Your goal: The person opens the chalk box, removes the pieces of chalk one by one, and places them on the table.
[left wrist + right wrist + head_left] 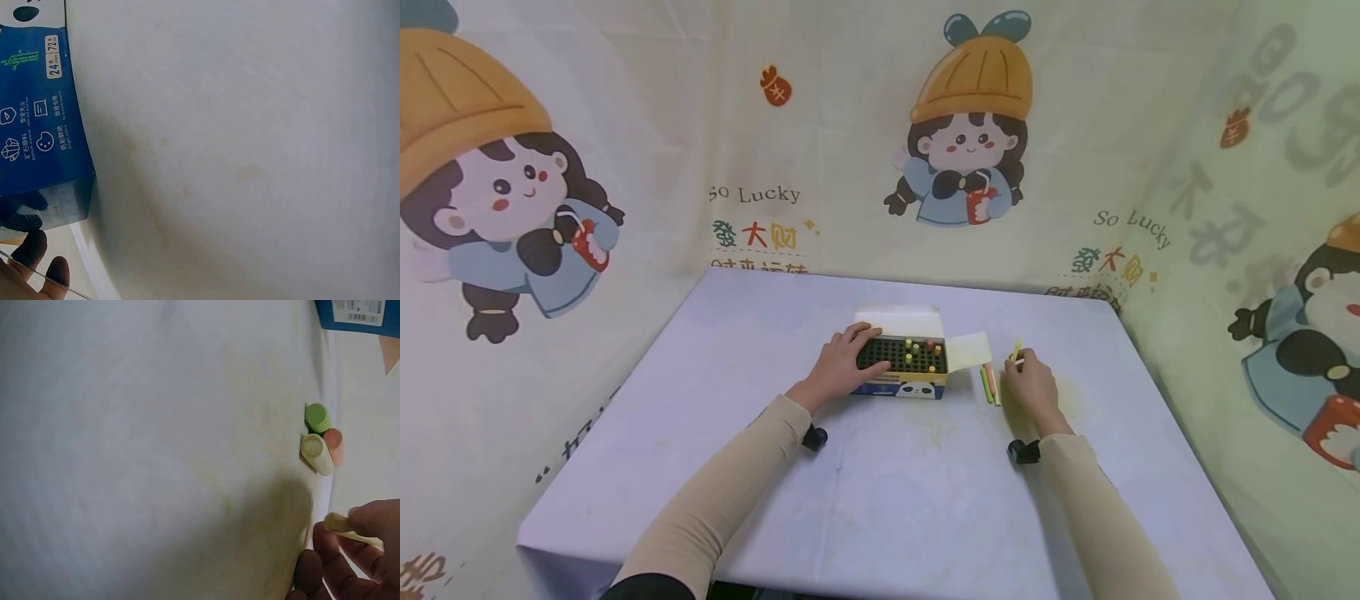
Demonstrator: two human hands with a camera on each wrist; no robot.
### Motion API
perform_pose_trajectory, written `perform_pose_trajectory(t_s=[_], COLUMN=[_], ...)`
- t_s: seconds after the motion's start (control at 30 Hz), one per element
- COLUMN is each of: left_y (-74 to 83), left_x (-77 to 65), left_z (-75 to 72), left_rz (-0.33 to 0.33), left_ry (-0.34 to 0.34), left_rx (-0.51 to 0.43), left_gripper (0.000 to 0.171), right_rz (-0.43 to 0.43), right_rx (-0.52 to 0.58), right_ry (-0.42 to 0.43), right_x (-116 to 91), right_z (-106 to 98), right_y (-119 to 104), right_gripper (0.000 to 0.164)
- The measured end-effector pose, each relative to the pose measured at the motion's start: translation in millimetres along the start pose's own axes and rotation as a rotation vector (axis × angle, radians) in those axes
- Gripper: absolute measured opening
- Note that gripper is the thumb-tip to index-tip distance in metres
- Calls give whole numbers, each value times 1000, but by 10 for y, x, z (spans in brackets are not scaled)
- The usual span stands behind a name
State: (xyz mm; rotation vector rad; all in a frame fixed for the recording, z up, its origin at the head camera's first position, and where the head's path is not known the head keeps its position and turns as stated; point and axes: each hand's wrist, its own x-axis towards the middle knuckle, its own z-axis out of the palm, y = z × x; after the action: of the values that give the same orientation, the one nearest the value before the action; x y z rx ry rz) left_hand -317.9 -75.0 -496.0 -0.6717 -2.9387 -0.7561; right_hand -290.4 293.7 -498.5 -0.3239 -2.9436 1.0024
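Observation:
A chalk box (901,385), blue and yellow with a panda on its front, stands with its lid raised. Its black holed insert (891,354) has several chalk ends in yellow, red and orange, mostly toward the right. My left hand (838,362) grips the box's left end, thumb along the near side and fingers at the far side. To the right, my right hand (1033,385) pinches a yellow chalk stick (1017,348); a pale piece also shows between the fingers. Beside that hand lie three chalk sticks: green (318,418), pink (335,445) and pale yellow (317,453).
A white cloth covers the table (910,492). The box's white side flap (968,351) sticks out toward the loose chalks. Printed cloth (850,150) with cartoon figures hangs behind and at both sides.

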Motion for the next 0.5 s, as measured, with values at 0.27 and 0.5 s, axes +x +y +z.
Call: perform_pose_trajectory(t_s=[0.27,0.5], left_y=[11,32], left_x=[-11,-26], left_z=[-2,-23], left_rz=[-2,1], left_ry=[-5,-1], left_rx=[-5,-13], left_gripper=[81,80], right_rz=[44,48], right_rx=[-39,-55], right_ry=[-34,-54], right_x=[19,-3], right_z=[15,-4], right_y=[23,12], right_gripper=[39,42])
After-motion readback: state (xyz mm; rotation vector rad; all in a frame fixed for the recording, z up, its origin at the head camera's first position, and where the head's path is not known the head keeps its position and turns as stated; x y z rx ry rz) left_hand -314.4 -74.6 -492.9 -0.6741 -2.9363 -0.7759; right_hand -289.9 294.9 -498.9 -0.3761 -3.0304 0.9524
